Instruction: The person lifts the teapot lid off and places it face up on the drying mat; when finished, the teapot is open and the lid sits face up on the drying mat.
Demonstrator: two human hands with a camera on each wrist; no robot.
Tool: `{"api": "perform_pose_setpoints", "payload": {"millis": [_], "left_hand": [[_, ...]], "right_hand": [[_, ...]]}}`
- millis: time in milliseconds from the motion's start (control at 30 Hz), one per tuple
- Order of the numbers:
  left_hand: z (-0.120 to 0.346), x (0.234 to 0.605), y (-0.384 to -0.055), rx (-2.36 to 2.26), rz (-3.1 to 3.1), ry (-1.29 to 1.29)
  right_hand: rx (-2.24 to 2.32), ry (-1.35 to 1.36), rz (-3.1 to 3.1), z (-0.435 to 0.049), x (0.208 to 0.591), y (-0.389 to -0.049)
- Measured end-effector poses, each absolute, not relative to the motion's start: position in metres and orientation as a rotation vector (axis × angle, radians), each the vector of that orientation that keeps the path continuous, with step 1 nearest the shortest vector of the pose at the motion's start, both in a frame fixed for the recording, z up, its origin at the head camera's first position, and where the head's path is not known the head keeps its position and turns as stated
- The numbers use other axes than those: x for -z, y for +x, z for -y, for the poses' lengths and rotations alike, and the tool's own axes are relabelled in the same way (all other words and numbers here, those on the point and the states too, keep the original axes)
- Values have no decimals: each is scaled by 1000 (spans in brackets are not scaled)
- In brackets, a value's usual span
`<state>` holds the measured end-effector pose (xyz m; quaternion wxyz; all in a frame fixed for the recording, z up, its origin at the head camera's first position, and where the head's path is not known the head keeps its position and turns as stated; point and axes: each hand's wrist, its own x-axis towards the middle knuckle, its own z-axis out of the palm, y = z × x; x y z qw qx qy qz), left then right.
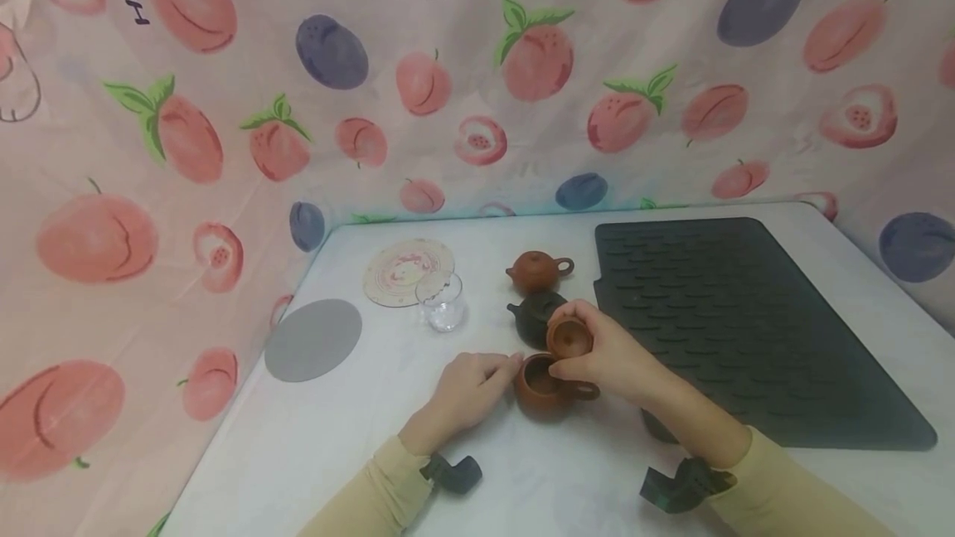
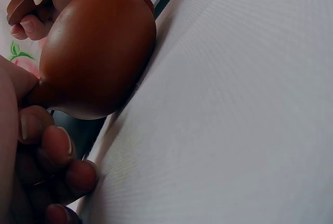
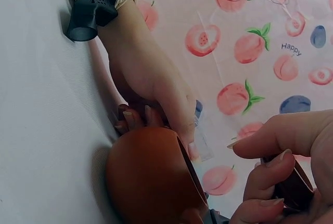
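A reddish-brown teapot (image 1: pixel 543 404) stands uncovered on the white table, its handle to the right. My left hand (image 1: pixel 472 388) pinches its spout (image 2: pixel 37 95) between thumb and forefinger, the other fingers curled below in the left wrist view. My right hand (image 1: pixel 615 355) holds a small round brown lid (image 1: pixel 570 338) above and behind the pot's mouth, its hollow underside towards the head camera. In the right wrist view the lid (image 3: pixel 295 188) appears dark between thumb and fingers. Just behind, a black teapot (image 1: pixel 531 320) is partly covered by the right hand and lid.
Another brown teapot (image 1: pixel 533 273), lidded, stands farther back. To the left are a clear glass (image 1: pixel 445 315), a patterned round mat (image 1: pixel 388 272) and a grey oval mat (image 1: pixel 313 342). A large dark ridged mat (image 1: pixel 746 338) lies right, under the right forearm. Fruit-print cloth (image 1: pixel 477 89) hangs behind.
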<state>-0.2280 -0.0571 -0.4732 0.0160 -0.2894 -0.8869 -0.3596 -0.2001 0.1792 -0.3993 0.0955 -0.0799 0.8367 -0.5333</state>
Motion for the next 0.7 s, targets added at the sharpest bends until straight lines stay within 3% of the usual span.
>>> {"api": "perform_pose_setpoints", "payload": {"millis": [700], "left_hand": [[57, 472, -228, 1125, 2759, -910]], "right_hand": [[1593, -244, -2527, -182, 399, -202]]}}
